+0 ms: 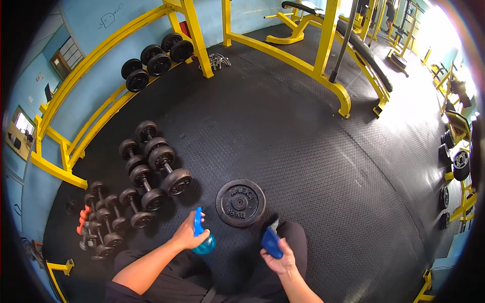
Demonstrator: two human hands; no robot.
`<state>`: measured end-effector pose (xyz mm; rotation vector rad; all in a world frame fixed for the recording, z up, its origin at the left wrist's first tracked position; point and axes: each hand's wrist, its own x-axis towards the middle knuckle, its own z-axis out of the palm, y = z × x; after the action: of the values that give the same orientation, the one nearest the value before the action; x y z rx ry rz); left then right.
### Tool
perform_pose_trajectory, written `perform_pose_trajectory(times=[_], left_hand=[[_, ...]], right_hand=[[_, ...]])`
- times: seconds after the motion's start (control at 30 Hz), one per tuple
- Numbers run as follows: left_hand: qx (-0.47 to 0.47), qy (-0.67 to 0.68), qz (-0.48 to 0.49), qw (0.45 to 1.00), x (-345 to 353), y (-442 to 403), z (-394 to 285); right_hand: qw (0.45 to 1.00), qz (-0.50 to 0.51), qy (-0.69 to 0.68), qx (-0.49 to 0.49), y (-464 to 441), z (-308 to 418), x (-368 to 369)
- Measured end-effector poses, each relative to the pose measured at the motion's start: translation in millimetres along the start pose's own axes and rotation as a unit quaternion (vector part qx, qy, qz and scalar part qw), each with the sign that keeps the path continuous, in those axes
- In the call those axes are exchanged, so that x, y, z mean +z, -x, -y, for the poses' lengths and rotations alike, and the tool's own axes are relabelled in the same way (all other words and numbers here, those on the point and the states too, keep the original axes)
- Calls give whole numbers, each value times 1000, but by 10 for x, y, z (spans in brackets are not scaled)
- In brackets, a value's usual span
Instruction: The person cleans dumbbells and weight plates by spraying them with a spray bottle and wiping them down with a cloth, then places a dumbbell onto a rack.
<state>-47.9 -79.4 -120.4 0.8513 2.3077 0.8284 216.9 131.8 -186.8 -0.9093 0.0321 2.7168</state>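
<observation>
The left hand [188, 235], in the lower centre of the frame, is closed round the neck of a spray bottle [206, 245], whose blue head stands above the fist and whose clear turquoise body hangs below; a grip at the neck probably keeps the trigger within reach of the fingers, though where each finger lies cannot be told. The right hand [281, 261], lower and to the right, holds a blue cloth [272, 243] pinched between thumb and fingers, its greyish end sticking up; bunched like this, it likely makes a compact pad. Between the two and a little higher in the frame lies the plate [240, 203], flat on the mat [323, 166] with its raised lettering up, touched by neither hand. Lying flat, it should sit steady without being held, and its place before the person's folded legs [295, 240] puts it within easy reach. To the left, dumbbells [177, 182] lie in rows, the bigger ones nearer the plate and small orange weights [83, 220] at the far left, seemingly grouped by size. More dumbbells rest on the yellow rack [103, 115], upper left.
</observation>
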Motion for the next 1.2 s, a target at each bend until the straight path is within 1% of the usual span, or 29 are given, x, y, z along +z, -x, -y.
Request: perform_pose_trajectory(times=[0.03, 0.1, 0.13, 0.2, 0.23, 0.27, 0.3, 0.33, 0.37, 0.4, 0.47, 0.5, 0.53, 0.6, 0.63, 0.67, 0.73, 0.77, 0.8, 0.83, 0.87, 0.9, 0.93, 0.97, 1.0, 1.03, 1.1, 1.13, 1.2], left_hand=[[-36, -1, -2, 999, 21, -27, 84], [-115, -10, 3, 993, 99, -127, 192], [-116, -6, 7, 993, 191, -192, 313], [-65, -54, -101, 991, 466, -349, 752], [-30, -56, -132, 989, 637, -430, 1092], [-25, -48, -125, 991, 751, -421, 1295], [-20, -38, -184, 982, 870, -467, 1431], [-17, -26, -243, 970, 969, -550, 1375], [-45, 22, -254, 966, 1035, -509, 1342], [-48, 31, -255, 965, 1100, -485, 1322], [-103, 43, -242, 964, 1105, -401, 1315], [-107, 43, -251, 961, 1081, -381, 1333], [-138, 32, -228, 963, 1054, -396, 1339], [-198, 10, -182, 963, 957, -437, 1302], [-249, 29, -130, 959, 898, -472, 1286], [-252, 28, -138, 958, 803, -471, 1119], [-369, 36, -79, 925, 537, -402, 550], [-362, 11, -74, 929, 449, -351, 413], [-364, 11, -84, 928, 281, -314, 246], [-266, -79, -55, 959, 16, -238, 58], [-161, -169, -14, 972, -191, -203, -106], [-75, -194, 3, 978, -380, -146, -215], [-79, -190, -7, 979, -598, -80, -444], [-80, -122, 21, 989, -815, -14, -748], [-79, -54, 50, 994, -976, 31, -981], [-81, -49, 43, 995, -1079, 68, -1118], [-22, 28, -27, 999, -1167, 114, -1241], [-26, 37, -35, 998, -1143, 80, -1188], [-6, -39, -84, 996, -1094, -38, -1002]], right_hand=[[993, 68, 94, 35, 50, 35, 153], [992, 81, 78, 50, 2, 111, 333], [991, 97, 63, 62, -32, 163, 401], [985, 150, 84, 19, -149, 307, 545], [980, 160, 115, 2, -174, 382, 595], [975, 168, 147, -17, -185, 458, 629], [974, 162, 153, -30, -211, 519, 678], [959, 192, 194, -79, -244, 559, 729], [938, 223, 237, -120, -266, 617, 774], [937, 220, 246, -118, -270, 681, 819], [882, 262, 341, -193, -299, 728, 960], [856, 256, 405, -195, -288, 725, 1102], [854, 265, 405, -191, -345, 690, 1105], [690, 214, 652, -229, -569, 594, 1006], [600, 231, 731, -230, -697, 535, 945], [534, 213, 784, -236, -817, 394, 854], [345, 205, 842, -361, -949, 162, 664], [343, 215, 838, -366, -918, 153, 732], [268, 219, 869, -355, -828, 190, 841], [187, 227, 892, -344, -756, 204, 987], [140, 233, 913, -305, -738, 284, 1075], [106, 248, 912, -310, -716, 368, 1140], [72, 264, 909, -314, -713, 455, 1199], [17, 278, 912, -302, -750, 536, 1186], [11, 284, 909, -304, -811, 599, 1160], [1, 318, 903, -290, -881, 656, 1109], [2, 380, 893, -242, -963, 692, 1120], [-8, 388, 891, -237, -1006, 670, 1147], [-39, 426, 881, -205, -1071, 618, 1231]])
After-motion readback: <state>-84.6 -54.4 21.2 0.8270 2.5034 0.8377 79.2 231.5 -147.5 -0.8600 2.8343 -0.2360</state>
